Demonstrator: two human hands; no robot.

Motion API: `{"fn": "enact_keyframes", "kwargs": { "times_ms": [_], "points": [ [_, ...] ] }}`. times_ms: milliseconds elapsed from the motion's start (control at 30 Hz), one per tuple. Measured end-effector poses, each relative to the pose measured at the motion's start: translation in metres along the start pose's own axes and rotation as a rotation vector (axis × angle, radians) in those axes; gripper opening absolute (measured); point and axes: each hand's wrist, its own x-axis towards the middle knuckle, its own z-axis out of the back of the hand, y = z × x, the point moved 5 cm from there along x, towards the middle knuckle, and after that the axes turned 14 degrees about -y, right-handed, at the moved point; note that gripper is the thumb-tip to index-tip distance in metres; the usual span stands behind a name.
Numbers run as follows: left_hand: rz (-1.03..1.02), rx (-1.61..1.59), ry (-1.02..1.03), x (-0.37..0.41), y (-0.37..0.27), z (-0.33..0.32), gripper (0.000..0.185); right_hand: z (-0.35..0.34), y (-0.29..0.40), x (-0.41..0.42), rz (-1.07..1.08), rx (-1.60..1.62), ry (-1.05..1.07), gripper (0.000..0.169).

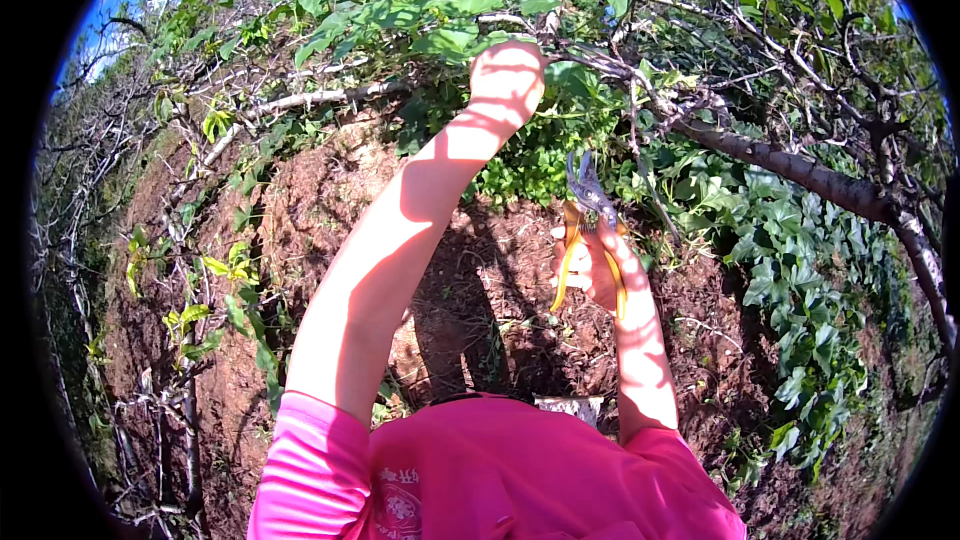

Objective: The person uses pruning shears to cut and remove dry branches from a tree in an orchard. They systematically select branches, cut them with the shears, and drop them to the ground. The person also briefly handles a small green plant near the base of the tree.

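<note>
My left hand (510,67) reaches up and forward to the broad green vine leaves (450,37) among thin branches. Its fingers are turned away and partly hidden, so what they hold, if anything, does not show. Lower and to the right, my right hand (592,262) holds pruning shears with yellow handles (572,259). The handles are spread and the metal blades (585,184) point up and away from me, parted at the tips. Green foliage lies just beyond the blades.
A thick bare branch (795,169) slants across the right side, and a thinner pale branch (322,97) crosses at the left. Climbing leaves (780,300) hang at the right. Reddish soil (315,195) slopes below, and leafy shoots (232,266) stand at the left.
</note>
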Motion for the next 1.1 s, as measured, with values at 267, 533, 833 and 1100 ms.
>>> {"fn": "enact_keyframes", "kwargs": {
  "times_ms": [267,533,833,1100],
  "points": [
    [0.173,-0.338,-0.144,-0.023,0.022,0.001,0.017,-0.036,0.019,0.089,0.116,0.244,0.224,0.048],
    [0.533,-0.632,-0.056,-0.040,0.048,-0.032,0.021,-0.055,0.042,0.123,0.058,0.173,0.119,0.051],
    [0.898,-1.069,0.104,-0.055,0.044,-0.030,0.025,-0.069,0.055,0.135,-0.023,0.227,0.161,0.058],
    [0.968,-1.286,0.244,-0.059,0.042,-0.041,0.027,-0.071,0.063,0.137,-0.014,0.274,0.119,0.056]
  ]
}}
